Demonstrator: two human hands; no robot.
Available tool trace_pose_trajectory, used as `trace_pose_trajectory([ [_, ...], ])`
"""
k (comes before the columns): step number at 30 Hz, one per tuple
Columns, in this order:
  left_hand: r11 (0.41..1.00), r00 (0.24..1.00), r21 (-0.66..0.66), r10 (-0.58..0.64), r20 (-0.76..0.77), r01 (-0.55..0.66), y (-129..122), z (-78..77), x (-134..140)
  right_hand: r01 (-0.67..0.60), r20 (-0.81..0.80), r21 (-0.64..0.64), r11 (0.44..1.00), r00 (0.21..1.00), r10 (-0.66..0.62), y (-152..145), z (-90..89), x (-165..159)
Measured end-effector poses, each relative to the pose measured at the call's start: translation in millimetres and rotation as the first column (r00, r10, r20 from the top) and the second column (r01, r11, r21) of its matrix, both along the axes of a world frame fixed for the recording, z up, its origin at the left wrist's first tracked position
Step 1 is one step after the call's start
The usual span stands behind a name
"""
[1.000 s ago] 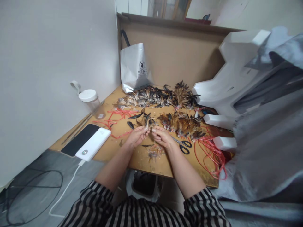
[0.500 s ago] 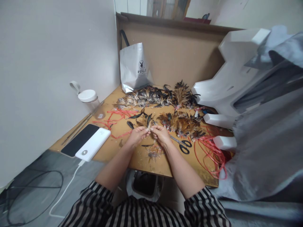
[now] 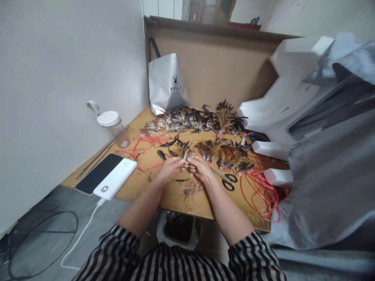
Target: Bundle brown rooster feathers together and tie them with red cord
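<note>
My left hand (image 3: 172, 168) and my right hand (image 3: 199, 167) meet over the middle of the table, fingertips nearly touching. Both are closed in a pinch around the base of a small feather bunch (image 3: 185, 150), brown with a dark feather standing up from it. The exact grip is partly hidden by the fingers. Loose feathers (image 3: 191, 188) lie on the table just below my hands. To the right of my right hand are black-handled scissors (image 3: 227, 179). Brown feather bundles (image 3: 225, 154) lie in a row beyond them.
Farther back lies a row of darker feather bundles (image 3: 181, 121) before a silver bag (image 3: 166, 84). Red plastic strips (image 3: 263, 191) heap at the right by a white frame (image 3: 263, 113). A power bank (image 3: 115, 177), phone (image 3: 98, 171) and lidded jar (image 3: 111, 124) are left.
My right hand's fingers have shifted very slightly at the base of the feather bunch. Nothing else has visibly moved.
</note>
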State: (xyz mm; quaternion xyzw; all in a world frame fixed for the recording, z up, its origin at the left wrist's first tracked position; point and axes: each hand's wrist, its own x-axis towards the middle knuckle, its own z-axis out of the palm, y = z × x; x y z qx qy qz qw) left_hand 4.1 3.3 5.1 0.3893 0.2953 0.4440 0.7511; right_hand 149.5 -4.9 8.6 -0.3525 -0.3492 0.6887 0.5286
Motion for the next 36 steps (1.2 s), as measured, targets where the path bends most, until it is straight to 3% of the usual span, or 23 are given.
trace_pose_trajectory([
  [7,1.000,0.997,-0.028,-0.006,-0.080,0.004,1,-2.9,0,0.102,0.136,0.081,0.991,0.984,-0.113,-2,1.8,-5],
  [14,1.000,0.998,-0.013,-0.012,-0.063,0.011,0,-2.9,0,0.182,0.221,0.135,0.974,0.953,-0.209,-3,3.5,-8],
  [20,1.000,0.997,0.010,-0.002,-0.073,0.003,1,-3.6,0,0.173,0.204,0.149,0.974,0.958,-0.201,-4,4.8,-8],
  [25,0.999,0.994,0.039,0.011,-0.105,-0.007,1,-3.0,1,0.104,0.179,0.079,0.991,0.977,-0.117,-2,1.3,-7],
  [36,0.999,0.994,0.023,-0.047,-0.096,0.049,-1,-4.5,1,0.166,0.139,0.081,0.983,0.975,-0.176,-1,-5.4,-6],
])
